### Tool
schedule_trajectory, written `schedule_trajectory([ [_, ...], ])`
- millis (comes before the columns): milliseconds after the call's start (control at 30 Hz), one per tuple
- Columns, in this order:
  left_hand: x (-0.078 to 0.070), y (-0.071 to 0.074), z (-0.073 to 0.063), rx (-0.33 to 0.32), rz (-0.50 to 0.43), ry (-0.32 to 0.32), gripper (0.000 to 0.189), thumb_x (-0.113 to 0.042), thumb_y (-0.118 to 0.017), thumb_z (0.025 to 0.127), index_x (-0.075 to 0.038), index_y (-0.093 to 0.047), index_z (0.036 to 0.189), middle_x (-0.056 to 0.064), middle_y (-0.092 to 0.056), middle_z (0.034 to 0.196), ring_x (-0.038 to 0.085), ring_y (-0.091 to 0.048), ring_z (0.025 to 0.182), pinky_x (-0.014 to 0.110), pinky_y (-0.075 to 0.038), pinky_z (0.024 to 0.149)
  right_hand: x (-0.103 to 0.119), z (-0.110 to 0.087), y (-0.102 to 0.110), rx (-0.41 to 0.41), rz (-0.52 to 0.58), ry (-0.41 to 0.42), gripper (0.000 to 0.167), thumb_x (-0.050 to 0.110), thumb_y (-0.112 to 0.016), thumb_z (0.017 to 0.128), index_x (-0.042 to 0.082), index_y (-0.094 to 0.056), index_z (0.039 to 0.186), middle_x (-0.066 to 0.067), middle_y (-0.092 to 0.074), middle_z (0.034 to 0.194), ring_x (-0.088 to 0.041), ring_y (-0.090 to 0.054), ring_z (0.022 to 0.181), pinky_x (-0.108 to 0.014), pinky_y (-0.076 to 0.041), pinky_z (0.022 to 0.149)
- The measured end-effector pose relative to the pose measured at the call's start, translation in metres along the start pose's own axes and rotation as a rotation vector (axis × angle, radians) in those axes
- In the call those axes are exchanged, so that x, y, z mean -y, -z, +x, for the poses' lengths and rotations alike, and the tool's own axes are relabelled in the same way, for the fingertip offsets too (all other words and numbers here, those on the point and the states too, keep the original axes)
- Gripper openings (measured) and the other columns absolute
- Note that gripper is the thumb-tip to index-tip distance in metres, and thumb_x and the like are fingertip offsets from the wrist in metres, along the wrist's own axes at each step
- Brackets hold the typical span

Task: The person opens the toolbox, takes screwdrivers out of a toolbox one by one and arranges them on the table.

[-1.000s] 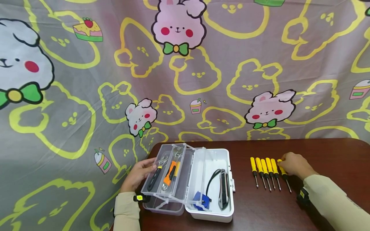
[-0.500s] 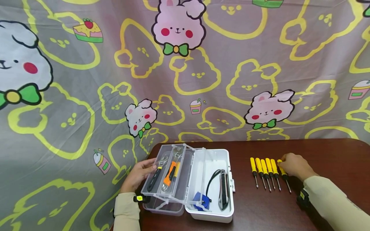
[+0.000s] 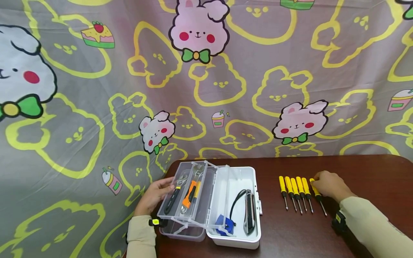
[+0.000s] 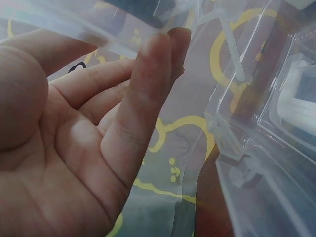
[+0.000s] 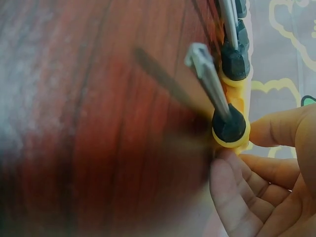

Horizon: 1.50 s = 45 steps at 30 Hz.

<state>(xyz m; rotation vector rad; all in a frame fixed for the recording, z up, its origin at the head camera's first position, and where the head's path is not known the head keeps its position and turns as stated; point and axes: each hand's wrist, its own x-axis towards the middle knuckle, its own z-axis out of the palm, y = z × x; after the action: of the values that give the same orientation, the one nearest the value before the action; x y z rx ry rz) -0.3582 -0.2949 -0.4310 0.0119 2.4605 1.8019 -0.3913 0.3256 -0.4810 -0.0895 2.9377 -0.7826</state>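
In the head view my right hand (image 3: 330,184) pinches the yellow handle of a screwdriver (image 3: 317,195) at the right end of a row. Thumb and fingers meet on that handle in the right wrist view, where the metal tip (image 5: 202,64) stands over the tabletop. Beside it lie several more yellow-handled screwdrivers (image 3: 295,188). My left hand (image 3: 155,195) holds the left edge of a clear lift-up tray (image 3: 190,215), thumb over it and fingers beneath. An adjustable wrench (image 3: 174,199) and an orange-handled tool (image 3: 190,195) lie in that tray.
The white toolbox (image 3: 233,243) stands with its lid folded left. Inside are a black utility knife (image 3: 249,211) and a blue tape measure (image 3: 226,224) with a black strap. A latch (image 3: 260,207) sticks out on its right side. A patterned curtain (image 3: 245,89) borders the brown table (image 3: 277,236).
The tip of the screwdriver in my right hand has swung slightly to the right. Both hands otherwise keep their places, and the camera view has shifted a little.
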Motion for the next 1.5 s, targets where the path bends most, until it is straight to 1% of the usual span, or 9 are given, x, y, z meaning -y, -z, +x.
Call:
schedule_trajectory([
  [200,0.0005,0.0005,-0.0001,0.006,-0.011,-0.001,0.055,-0.026,-0.071,0.090,-0.004,-0.054,0.138,0.015,-0.063,0.119,0.026,-0.064,0.096,0.038,-0.054,0.077,-0.0002,0.0005,-0.0004,-0.001,0.000,-0.009,0.046,0.022,-0.060,0.090,-0.018,-0.059,0.111,-0.022,-0.064,0.093,-0.025,-0.053,0.070,-0.040,-0.046,0.060],
  [300,0.0002,0.0005,-0.0004,0.006,-0.011,-0.003,0.054,-0.024,-0.071,0.091,-0.004,-0.054,0.138,0.015,-0.063,0.118,0.027,-0.064,0.096,0.039,-0.054,0.077,0.0000,0.0008,-0.0013,0.000,0.003,-0.009,0.045,0.021,-0.059,0.091,-0.019,-0.058,0.112,-0.022,-0.063,0.093,-0.024,-0.053,0.070,-0.039,-0.045,0.060],
  [567,0.0010,0.0000,0.0005,0.009,-0.002,-0.014,0.054,-0.024,-0.070,0.091,-0.002,-0.053,0.138,0.017,-0.063,0.119,0.026,-0.065,0.095,0.037,-0.054,0.076,0.0011,0.0007,-0.0006,-0.006,0.007,0.006,0.044,0.020,-0.059,0.090,-0.019,-0.059,0.112,-0.014,-0.063,0.085,-0.022,-0.053,0.066,-0.038,-0.044,0.059],
  [767,-0.0004,0.0004,0.0012,0.003,-0.013,0.002,0.054,-0.024,-0.071,0.091,-0.004,-0.055,0.138,0.015,-0.063,0.119,0.027,-0.065,0.095,0.038,-0.054,0.077,0.0026,-0.0007,0.0016,0.002,0.029,-0.010,0.042,0.019,-0.060,0.090,-0.019,-0.059,0.109,-0.010,-0.058,0.079,-0.022,-0.052,0.064,-0.036,-0.044,0.057],
  [967,-0.0007,0.0000,0.0012,-0.007,-0.014,0.008,0.051,-0.023,-0.070,0.091,-0.005,-0.056,0.137,0.014,-0.064,0.117,0.027,-0.065,0.096,0.039,-0.054,0.078,0.0038,-0.0011,0.0010,0.014,0.041,-0.012,0.041,0.018,-0.058,0.090,-0.019,-0.059,0.109,-0.010,-0.059,0.080,-0.021,-0.053,0.065,-0.037,-0.045,0.058],
  [1200,0.0027,-0.0007,0.0006,-0.023,-0.017,0.017,0.053,-0.024,-0.072,0.089,-0.005,-0.057,0.136,0.014,-0.064,0.115,0.027,-0.064,0.093,0.039,-0.053,0.077,0.0044,0.0001,0.0001,0.021,0.052,-0.026,0.040,0.017,-0.057,0.091,-0.018,-0.060,0.109,-0.010,-0.059,0.079,-0.021,-0.054,0.064,-0.036,-0.046,0.057],
  [1500,0.0019,-0.0006,0.0000,-0.014,-0.022,0.013,0.054,-0.024,-0.072,0.090,-0.004,-0.056,0.137,0.015,-0.064,0.116,0.027,-0.064,0.094,0.039,-0.054,0.077,0.0029,0.0010,0.0010,0.022,0.065,-0.022,0.037,0.016,-0.058,0.091,-0.017,-0.061,0.106,-0.013,-0.062,0.083,-0.021,-0.056,0.065,-0.037,-0.050,0.058],
])
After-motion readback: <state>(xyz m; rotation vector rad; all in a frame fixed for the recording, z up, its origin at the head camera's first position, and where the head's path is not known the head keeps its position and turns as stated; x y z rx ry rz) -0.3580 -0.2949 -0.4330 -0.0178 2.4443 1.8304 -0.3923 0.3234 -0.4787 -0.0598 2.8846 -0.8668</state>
